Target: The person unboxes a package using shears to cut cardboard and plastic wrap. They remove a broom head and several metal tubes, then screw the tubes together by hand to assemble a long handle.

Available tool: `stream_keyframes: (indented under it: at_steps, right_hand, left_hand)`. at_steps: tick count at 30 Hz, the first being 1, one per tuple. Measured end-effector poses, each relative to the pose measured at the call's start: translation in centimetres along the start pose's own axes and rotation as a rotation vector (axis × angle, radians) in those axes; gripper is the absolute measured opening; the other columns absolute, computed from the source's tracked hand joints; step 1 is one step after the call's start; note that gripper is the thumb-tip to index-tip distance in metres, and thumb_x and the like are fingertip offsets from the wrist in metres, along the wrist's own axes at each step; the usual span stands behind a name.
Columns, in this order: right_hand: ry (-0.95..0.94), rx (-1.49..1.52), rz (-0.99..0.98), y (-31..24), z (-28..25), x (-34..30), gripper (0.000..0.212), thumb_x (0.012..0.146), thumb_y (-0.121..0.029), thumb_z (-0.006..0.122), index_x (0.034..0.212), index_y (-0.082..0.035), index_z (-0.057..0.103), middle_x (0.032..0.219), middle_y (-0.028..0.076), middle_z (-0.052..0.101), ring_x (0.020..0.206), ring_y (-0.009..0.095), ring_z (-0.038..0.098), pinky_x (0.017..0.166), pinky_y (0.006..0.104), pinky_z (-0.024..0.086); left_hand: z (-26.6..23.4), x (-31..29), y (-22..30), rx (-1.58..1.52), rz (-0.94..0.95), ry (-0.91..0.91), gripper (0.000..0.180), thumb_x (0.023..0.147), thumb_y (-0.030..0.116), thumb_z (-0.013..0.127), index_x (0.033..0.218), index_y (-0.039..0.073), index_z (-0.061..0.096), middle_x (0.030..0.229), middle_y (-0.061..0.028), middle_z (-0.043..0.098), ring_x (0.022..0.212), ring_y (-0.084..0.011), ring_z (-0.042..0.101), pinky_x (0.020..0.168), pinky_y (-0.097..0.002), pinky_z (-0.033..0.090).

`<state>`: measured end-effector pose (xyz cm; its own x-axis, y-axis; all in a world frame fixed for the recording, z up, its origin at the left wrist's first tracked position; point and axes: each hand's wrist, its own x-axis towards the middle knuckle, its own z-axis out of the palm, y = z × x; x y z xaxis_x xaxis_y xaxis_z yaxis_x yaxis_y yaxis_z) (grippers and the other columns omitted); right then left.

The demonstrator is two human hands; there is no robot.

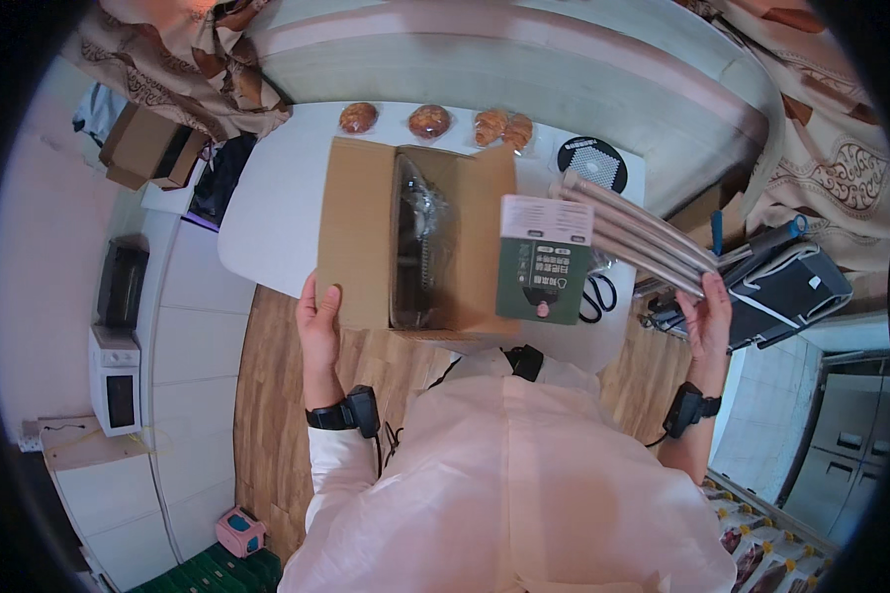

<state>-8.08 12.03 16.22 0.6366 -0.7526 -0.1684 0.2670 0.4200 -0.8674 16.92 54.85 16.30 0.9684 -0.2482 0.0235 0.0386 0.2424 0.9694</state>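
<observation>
On the white table an open cardboard box (356, 222) stands with its side flaps folded out. My left hand (319, 311) pinches the corner of its left flap, thumb on top. Inside the box lies a dark item in clear plastic (420, 242); its kind is not clear. My right hand (705, 311) has its fingers round the near ends of several pale metal tubes (653, 237), which slant up and left toward the box. A green and white printed booklet (539, 282) lies over the box's right side, partly covering the tubes' far side.
Packaged bread rolls (429, 122) and croissants (502, 128) line the table's back edge. A round black perforated disc (592, 163) lies at the back right. A black cord loop (598, 298) is below the tubes. A folded dark chair (786, 292) stands right of the table.
</observation>
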Motion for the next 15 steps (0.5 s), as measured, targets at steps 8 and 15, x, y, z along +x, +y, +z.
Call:
stream_keyframes:
  at_steps: [8,15]
  right_hand:
    - [0.048,0.163,0.134,14.2,-2.8,5.5,0.010,0.083,-0.007,0.056,0.090,-0.002,0.051,0.093,0.008,0.055,0.090,0.018,0.055,0.080,0.0383,0.051]
    - [-0.043,0.049,0.325,23.1,-0.8,7.7,0.029,0.085,-0.014,0.056,0.107,-0.007,0.039,0.096,0.005,0.050,0.085,0.015,0.052,0.081,0.0388,0.048]
  left_hand:
    - [-0.9,0.6,0.1,-0.023,-0.016,0.025,0.036,0.085,0.007,0.052,0.119,-0.002,0.044,0.113,-0.0097,0.053,0.103,-0.0158,0.051,0.090,-0.0266,0.039]
    - [-0.8,-0.6,0.4,0.034,0.040,0.004,0.036,0.086,0.006,0.051,0.120,-0.003,0.043,0.114,-0.0086,0.053,0.105,-0.0147,0.049,0.091,-0.0261,0.037]
